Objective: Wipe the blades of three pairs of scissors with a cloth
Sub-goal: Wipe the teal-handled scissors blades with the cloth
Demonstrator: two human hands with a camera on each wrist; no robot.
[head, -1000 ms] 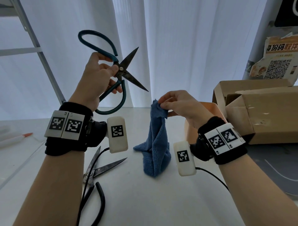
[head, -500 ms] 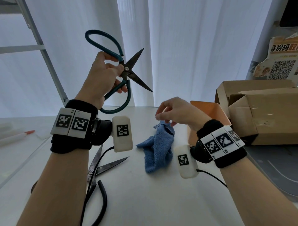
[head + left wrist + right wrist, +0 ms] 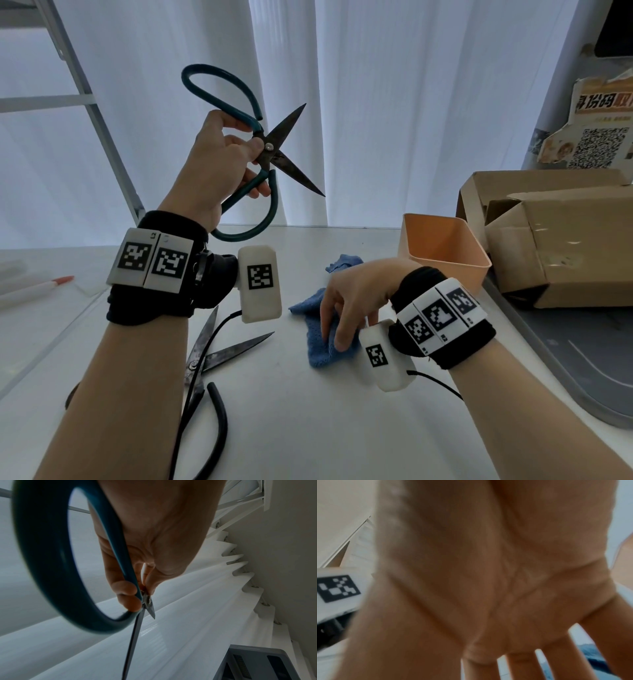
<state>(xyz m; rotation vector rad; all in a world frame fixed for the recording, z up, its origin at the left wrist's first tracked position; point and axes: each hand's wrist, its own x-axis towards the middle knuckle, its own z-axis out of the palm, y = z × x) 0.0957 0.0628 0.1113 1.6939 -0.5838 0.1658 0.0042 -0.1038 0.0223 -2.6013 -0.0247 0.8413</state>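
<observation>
The teal-handled scissors are up in the air above the far edge of the white table, with the dark blades spread apart in an X. The left hand is raised with the wrist bent, and its fingers and thumb are curled around the handles just below the pivot. The blue cloth lies crumpled on the table, near the middle. The right hand is lowered over it, palm down, the fingers straight and a little apart, the fingertips touching the cloth. A second pair of scissors with black handles lies open on the table, below the left forearm. An orange container stands right of the cloth, beside a cardboard box.
</observation>
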